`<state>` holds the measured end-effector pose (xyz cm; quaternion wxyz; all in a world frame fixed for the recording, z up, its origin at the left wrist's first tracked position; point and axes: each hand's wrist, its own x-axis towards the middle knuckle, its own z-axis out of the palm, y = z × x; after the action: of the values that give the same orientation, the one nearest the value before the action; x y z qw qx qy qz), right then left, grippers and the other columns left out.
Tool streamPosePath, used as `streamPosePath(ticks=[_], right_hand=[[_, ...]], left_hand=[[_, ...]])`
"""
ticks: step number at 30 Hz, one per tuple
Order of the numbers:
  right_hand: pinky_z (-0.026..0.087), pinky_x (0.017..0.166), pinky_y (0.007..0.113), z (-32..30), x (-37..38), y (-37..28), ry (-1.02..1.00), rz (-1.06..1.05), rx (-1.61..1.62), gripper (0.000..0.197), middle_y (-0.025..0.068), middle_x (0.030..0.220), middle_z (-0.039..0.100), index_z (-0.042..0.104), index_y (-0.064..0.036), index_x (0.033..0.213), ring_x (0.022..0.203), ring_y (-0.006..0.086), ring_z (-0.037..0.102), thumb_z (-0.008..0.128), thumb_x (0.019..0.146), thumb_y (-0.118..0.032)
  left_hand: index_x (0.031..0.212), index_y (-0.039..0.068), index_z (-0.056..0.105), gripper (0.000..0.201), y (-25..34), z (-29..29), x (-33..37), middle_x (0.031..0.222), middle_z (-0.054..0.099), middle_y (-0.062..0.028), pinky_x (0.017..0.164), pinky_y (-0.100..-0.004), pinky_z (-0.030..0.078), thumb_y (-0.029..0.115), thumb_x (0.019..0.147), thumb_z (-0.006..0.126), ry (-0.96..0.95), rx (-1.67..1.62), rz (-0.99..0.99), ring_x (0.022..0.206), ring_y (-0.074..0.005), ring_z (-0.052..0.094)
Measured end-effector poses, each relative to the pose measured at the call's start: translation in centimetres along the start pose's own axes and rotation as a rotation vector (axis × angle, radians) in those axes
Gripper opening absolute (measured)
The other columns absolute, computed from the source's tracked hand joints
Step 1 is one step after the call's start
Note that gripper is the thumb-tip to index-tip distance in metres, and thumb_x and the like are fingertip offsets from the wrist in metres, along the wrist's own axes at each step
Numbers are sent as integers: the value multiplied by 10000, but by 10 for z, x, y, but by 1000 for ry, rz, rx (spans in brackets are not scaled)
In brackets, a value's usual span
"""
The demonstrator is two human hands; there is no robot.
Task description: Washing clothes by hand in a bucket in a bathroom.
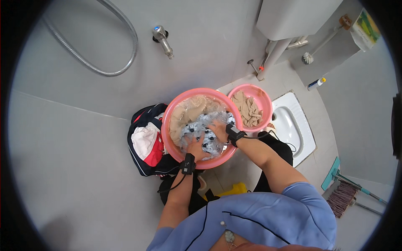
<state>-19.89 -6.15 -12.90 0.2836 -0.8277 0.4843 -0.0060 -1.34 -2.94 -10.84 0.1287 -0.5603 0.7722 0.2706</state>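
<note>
A large pink basin (pixel 239 121) holds water and wet laundry. In its middle lies a light blue garment with dark spots (pixel 191 127), sudsy or shiny with water. A beige cloth (pixel 180 119) fills the basin's left and upper part. My left hand (pixel 197 147) rests on the lower side of the spotted garment, its visible fingers spread. Across from it, my right hand (pixel 219 131) presses on the same garment from the right, fingers apart. Some fingertips are sunk in cloth and water. Both wrists wear black strapped devices.
Left of the basin sits a dark bag (pixel 136 157) with white and red clothes. A smaller pink basin (pixel 268 109) with beige cloth stands right, beside a squat toilet (pixel 307 138). A tap (pixel 162 39) juts from the wall. A mop (pixel 341 198) lies at lower right.
</note>
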Motion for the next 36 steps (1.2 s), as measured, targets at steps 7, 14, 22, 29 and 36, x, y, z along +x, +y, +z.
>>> streamPosePath(ticks=[7, 14, 22, 29, 36], right_hand=[[448, 779, 420, -45, -13, -37, 162, 219, -70, 362, 147, 948, 565, 548, -107, 1024, 929, 338, 540, 561, 671, -29], [441, 781, 373, -121, -34, -83, 541, 145, 455, 388, 196, 917, 598, 586, -35, 1007, 885, 329, 570, 523, 625, -5], [442, 752, 265, -191, -109, -168, 528, -39, 868, 330, 95, 889, 629, 588, -20, 986, 814, 170, 590, 558, 657, -33], [450, 710, 246, -200, -121, -181, 559, -352, 1219, 317, 81, 840, 612, 573, 41, 968, 788, 121, 562, 531, 660, -19], [399, 855, 250, -200, -151, -194, 335, -485, 1419, 368, 58, 1001, 574, 552, 23, 1023, 949, 103, 520, 576, 657, 54]], left_hand=[[1288, 102, 357, 799, -37, 6, -5, 1291, 309, -249, 961, -542, 221, 413, 638, 702, 219, -660, 131, 1209, -452, 220], [1356, 87, 143, 782, 15, -76, -54, 1351, 245, -199, 829, -669, 263, 514, 798, 483, -20, -1630, -132, 1221, -377, 267], [1331, 135, 226, 781, 67, -113, -96, 1351, 263, -169, 886, -679, 218, 657, 764, 353, -183, -2144, -62, 1227, -414, 249], [1307, 142, 280, 708, 77, -111, -104, 1304, 334, -168, 884, -659, 264, 611, 780, 329, -118, -2302, 21, 1186, -397, 328], [1249, 124, 372, 574, 70, -78, -81, 1278, 379, -113, 929, -498, 336, 509, 823, 364, -30, -2505, 300, 1150, -297, 392]])
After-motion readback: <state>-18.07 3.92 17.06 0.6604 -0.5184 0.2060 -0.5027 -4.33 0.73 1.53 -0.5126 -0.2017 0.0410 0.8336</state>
